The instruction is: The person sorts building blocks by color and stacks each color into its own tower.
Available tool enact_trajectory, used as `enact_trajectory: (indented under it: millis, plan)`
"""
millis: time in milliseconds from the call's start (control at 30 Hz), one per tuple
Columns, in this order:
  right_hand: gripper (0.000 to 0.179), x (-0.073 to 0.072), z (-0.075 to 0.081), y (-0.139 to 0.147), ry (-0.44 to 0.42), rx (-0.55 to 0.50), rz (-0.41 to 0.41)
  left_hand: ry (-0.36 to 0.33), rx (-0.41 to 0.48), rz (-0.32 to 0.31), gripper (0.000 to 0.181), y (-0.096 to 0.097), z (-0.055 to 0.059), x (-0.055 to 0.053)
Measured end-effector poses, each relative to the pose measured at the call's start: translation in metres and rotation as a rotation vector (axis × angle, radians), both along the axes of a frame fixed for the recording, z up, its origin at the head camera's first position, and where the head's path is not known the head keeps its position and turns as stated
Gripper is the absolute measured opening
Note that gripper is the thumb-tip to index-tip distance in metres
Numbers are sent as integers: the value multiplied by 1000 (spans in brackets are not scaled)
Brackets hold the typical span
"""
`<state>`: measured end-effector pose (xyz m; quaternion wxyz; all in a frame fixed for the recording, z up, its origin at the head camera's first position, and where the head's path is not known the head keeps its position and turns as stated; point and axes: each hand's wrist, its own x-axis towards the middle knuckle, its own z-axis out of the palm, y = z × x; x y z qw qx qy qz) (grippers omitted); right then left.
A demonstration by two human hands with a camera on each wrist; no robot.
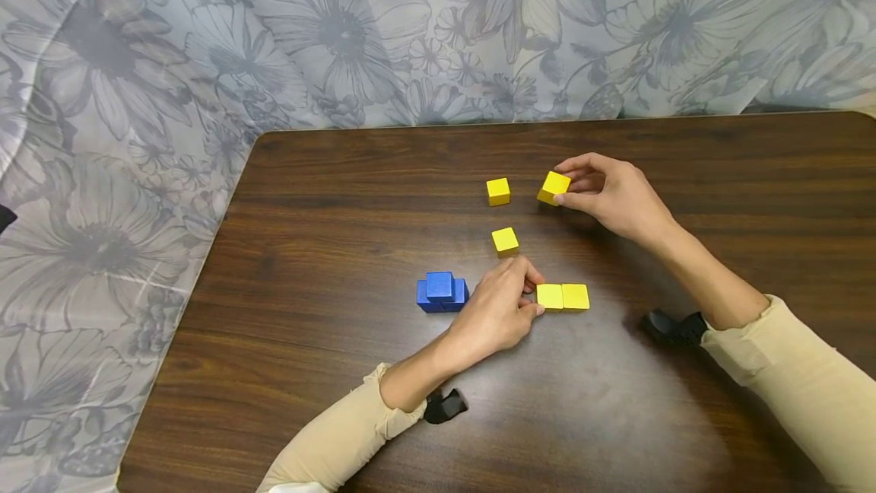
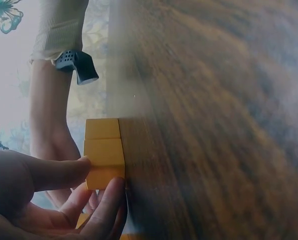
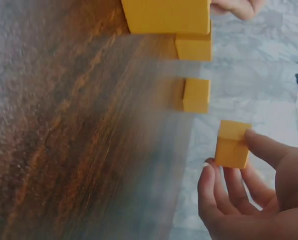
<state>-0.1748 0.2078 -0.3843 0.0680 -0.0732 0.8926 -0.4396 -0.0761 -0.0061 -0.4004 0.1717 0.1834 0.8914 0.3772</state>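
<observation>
In the head view my right hand (image 1: pixel 619 196) pinches a yellow cube (image 1: pixel 553 187) between thumb and fingers. The right wrist view has that yellow cube (image 3: pixel 233 144) raised off the table and slightly tilted. Lower down, my left hand (image 1: pixel 498 306) grips the near end of a row of two yellow cubes (image 1: pixel 563 297) that touch side by side on the table. Thumb and fingers press opposite faces of the left cube (image 2: pixel 104 162) in the left wrist view. Two loose yellow cubes stand apart, one at the back (image 1: pixel 498 192) and one just beyond my left hand (image 1: pixel 505 240).
Left of my left hand sits a small stack of blue cubes (image 1: pixel 441 293), one resting on top of others. The brown wooden table (image 1: pixel 308 249) ends at a back edge against a flowered cloth (image 1: pixel 342 36). Black devices (image 1: pixel 445 406) are worn on both wrists.
</observation>
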Motion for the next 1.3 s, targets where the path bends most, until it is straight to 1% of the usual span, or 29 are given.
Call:
enact_trajectory:
  millis: [133,267,333,500,633,933,1100,1300]
  plan:
    - [37,8,0,1,22,-10,-16,1,1,2,24,-1,0,0]
    - [36,18,-2,2,35,-50,5,-12,-9,7,24,-2,0,3]
    - [37,23,-2,2,24,-75,9,-16,-10,7,24,-3,-1,4]
    - [35,34,0,2,16,-114,6,5,-11,0,24,-3,-2,4]
    - [34,40,2,2,40,-131,18,19,-12,-11,24,-2,-2,3]
    - [36,57,7,5,53,-108,36,35,-17,-19,25,0,0,3]
    - [37,67,7,6,61,-94,37,28,-19,-17,26,0,1,3]
    - [38,75,5,7,56,-95,41,30,-10,-16,26,0,0,3]
